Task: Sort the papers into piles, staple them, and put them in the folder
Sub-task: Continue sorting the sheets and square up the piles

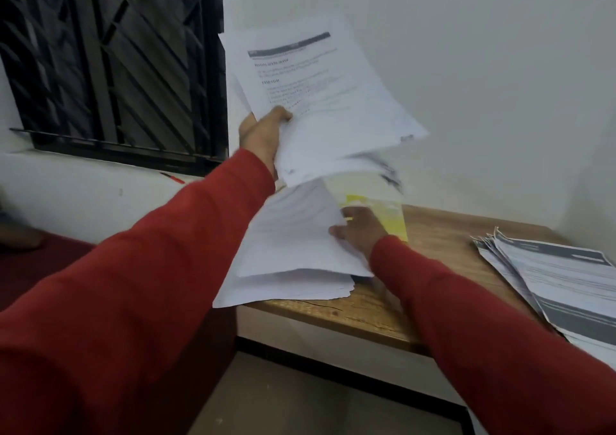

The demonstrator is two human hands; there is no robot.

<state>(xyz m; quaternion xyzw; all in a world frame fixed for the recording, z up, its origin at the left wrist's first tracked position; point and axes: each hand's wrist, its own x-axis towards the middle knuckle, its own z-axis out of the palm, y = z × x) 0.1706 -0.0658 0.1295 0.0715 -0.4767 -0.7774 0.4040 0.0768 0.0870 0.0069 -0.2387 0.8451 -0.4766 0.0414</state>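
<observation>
1. Currently, the left hand [263,134] holds a sheaf of printed papers [320,101] raised above the table's left edge, thumb clamped on the top sheet; the other fingers are hidden behind the sheaf.
2. The right hand [358,231] rests on a white pile [293,251] at the table's front-left corner, fingers spread flat on the sheets. This pile overhangs the left edge.
3. A yellow-tinted folder [390,214], partly covered and blurred, lies just behind that pile.
4. A second pile [560,278] with dark header bands lies fanned at the table's right edge, well apart from the first.
5. Step in hand, as judged: sorting. No stapler is in view.
6. Next move: identify the held sheets' type and lay them on the matching pile, squaring edges so stapling is possible.
7. The wooden table [433,234] stands against a white wall.
</observation>
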